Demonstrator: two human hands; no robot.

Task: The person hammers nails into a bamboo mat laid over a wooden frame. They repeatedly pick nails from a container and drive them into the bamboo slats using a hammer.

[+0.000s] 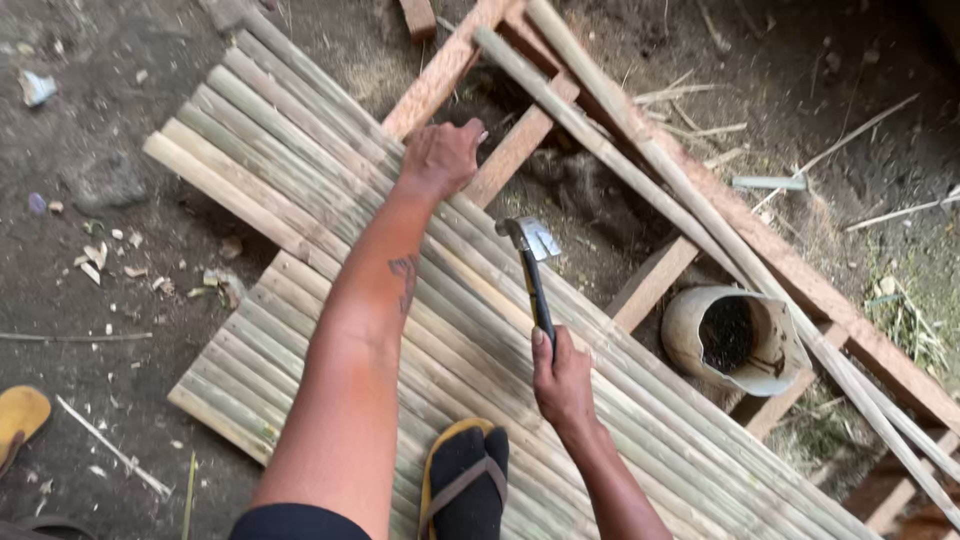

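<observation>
While left hand (441, 155) braces slats (300, 170), right hand (562, 378) raises hammer (533, 262).

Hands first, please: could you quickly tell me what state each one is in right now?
Left hand: pressed down on the bamboo slats, gripping nothing visible.
Right hand: closed around the hammer handle.

Open gap past slat edge (590, 240) — pot (735, 340), loose poles (640, 150) alongside.

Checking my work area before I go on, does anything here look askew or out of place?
Yes: a loose bamboo pole lies slanted across the wooden frame, not lined up with the fixed bamboo slats. A round container lies tipped on its side.
</observation>
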